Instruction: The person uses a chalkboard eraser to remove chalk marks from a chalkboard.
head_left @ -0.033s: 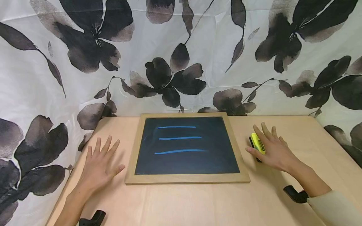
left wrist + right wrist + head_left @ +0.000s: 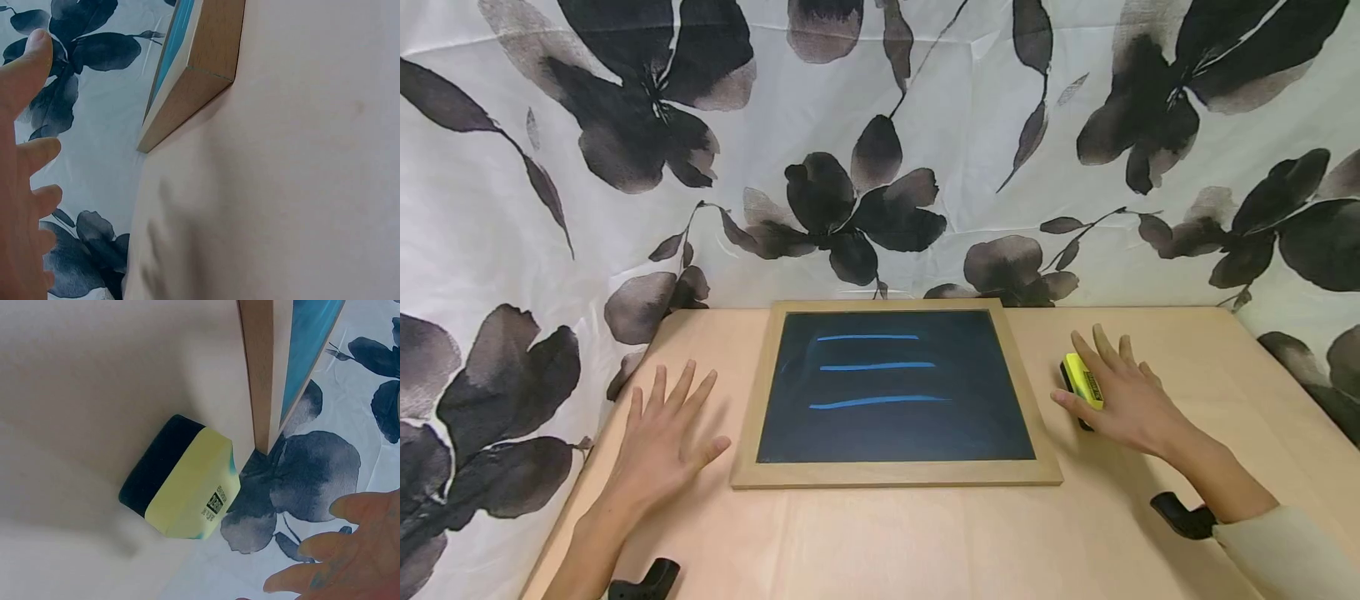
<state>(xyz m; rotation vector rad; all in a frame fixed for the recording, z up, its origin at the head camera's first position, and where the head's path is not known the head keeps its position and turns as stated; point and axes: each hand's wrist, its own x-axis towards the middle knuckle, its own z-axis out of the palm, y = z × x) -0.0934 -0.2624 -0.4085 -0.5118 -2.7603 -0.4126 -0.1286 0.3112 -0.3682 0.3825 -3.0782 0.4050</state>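
Note:
A wood-framed chalkboard (image 2: pixel 895 433) lies on the table with three blue horizontal lines drawn across its dark face. To its left, my left hand (image 2: pixel 658 446) hovers with fingers spread and holds nothing; its shadow falls on the tabletop in the left wrist view. On the right side a yellow and black board eraser (image 2: pixel 190 481) sits on the table, its black layer downward. My right hand (image 2: pixel 1123 400) is spread above the eraser and partly covers it in the head view. In the right wrist view the fingers (image 2: pixel 325 547) are apart from the eraser, with blue smudges on the skin.
The light wooden table (image 2: pixel 880 542) ends at a white curtain (image 2: pixel 985 125) with dark flower prints, which hangs behind and along the left side. Black straps with camera mounts (image 2: pixel 1183 515) sit at both wrists.

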